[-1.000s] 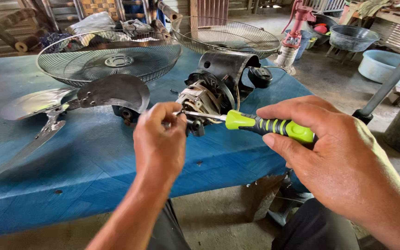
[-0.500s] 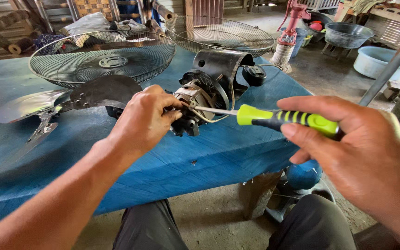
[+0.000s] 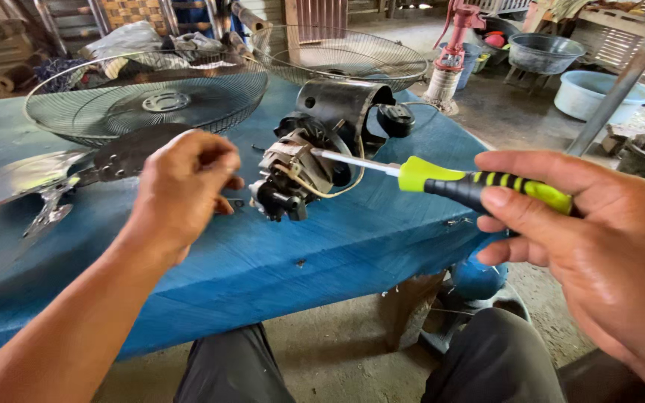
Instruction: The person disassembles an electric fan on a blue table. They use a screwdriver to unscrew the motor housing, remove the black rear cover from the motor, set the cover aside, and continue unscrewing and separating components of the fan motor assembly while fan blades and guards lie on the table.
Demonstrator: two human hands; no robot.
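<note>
Your right hand [image 3: 591,239] has its fingers clamped on the green-and-black handle of a screwdriver [image 3: 479,183], its shaft tip touching the fan motor [image 3: 304,175] lying on the blue bench [image 3: 322,254]. Your left hand [image 3: 181,190] hovers just beside the motor, fingers curled together; I cannot tell whether they pinch anything. 2 wire fan guards [image 3: 143,97] sit behind.
</note>
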